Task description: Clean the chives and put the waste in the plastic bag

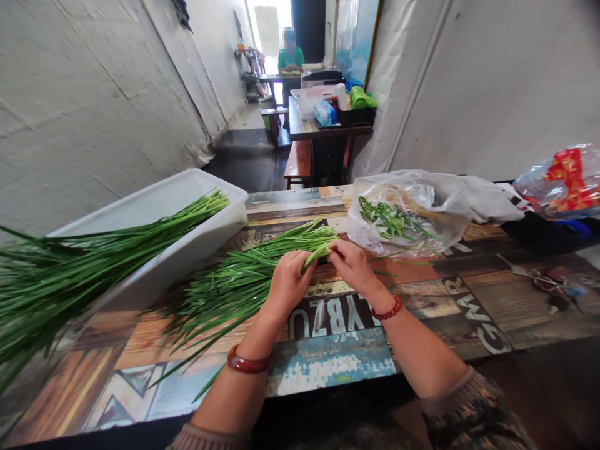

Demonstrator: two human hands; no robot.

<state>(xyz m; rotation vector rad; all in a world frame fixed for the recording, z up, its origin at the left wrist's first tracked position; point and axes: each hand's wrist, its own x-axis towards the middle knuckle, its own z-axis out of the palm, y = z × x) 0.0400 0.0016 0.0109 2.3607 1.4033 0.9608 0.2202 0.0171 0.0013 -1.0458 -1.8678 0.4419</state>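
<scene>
Long green Chinese chives lie in a loose heap on the patterned tabletop. My left hand is closed around a few stalks, whose pale ends stick out to the right and whose leaves trail toward the table's front edge. At those pale ends, my right hand pinches with thumb and fingertips. Left of the heap, a white plastic tub holds a bigger bunch of chives, with leaves hanging over its side. A clear plastic bag with green scraps lies open beyond my right hand.
At the right end of the table lie scissors, small items and a red-printed plastic package. Farther back stand a bench and another table with a box and tissues. A person in green sits there.
</scene>
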